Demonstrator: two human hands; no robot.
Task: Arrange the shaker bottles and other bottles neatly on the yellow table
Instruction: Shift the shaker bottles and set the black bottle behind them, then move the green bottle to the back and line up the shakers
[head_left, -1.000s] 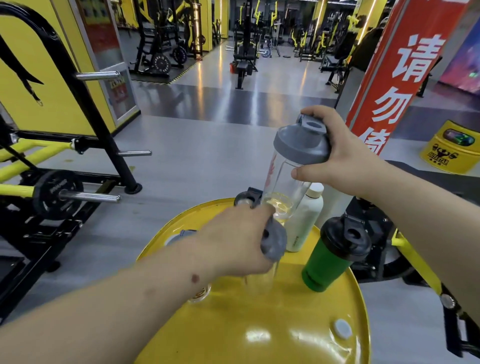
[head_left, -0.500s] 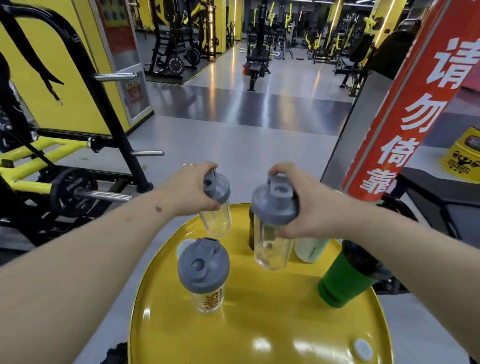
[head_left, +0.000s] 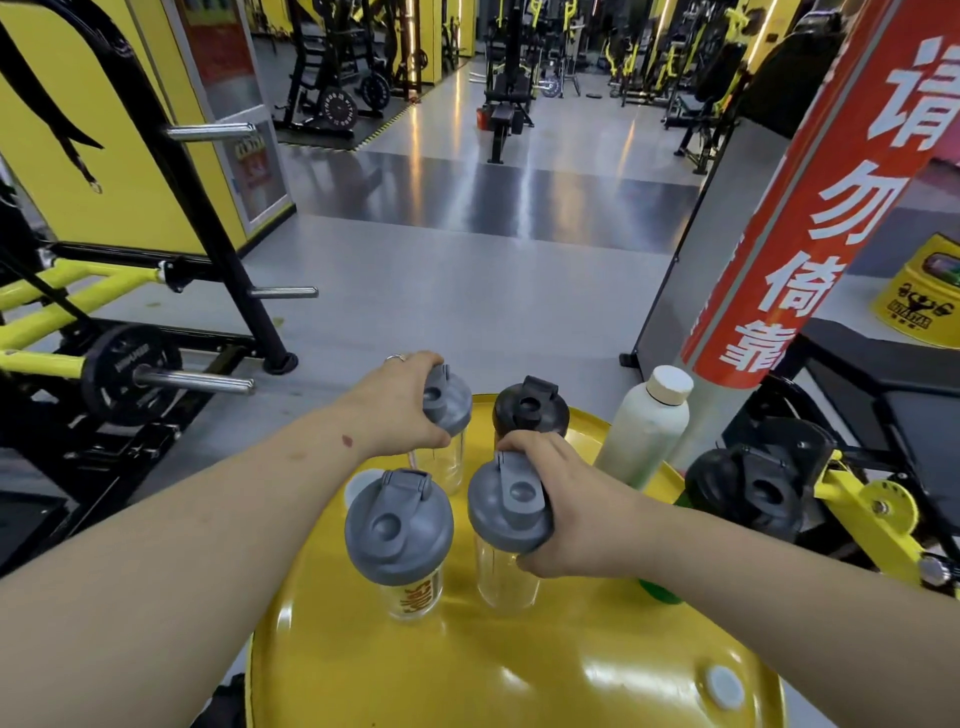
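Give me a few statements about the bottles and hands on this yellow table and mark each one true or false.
1. The left hand grips a grey-lidded shaker at the far edge. True.
2. The right hand holds the white bottle. False: its grip is on a grey-lidded clear shaker.
3. The shaker with orange lettering stands untouched. True.
4. The black-lidded shaker lies on its side. False: it stands upright.
5. The yellow table is square. False: it is round.
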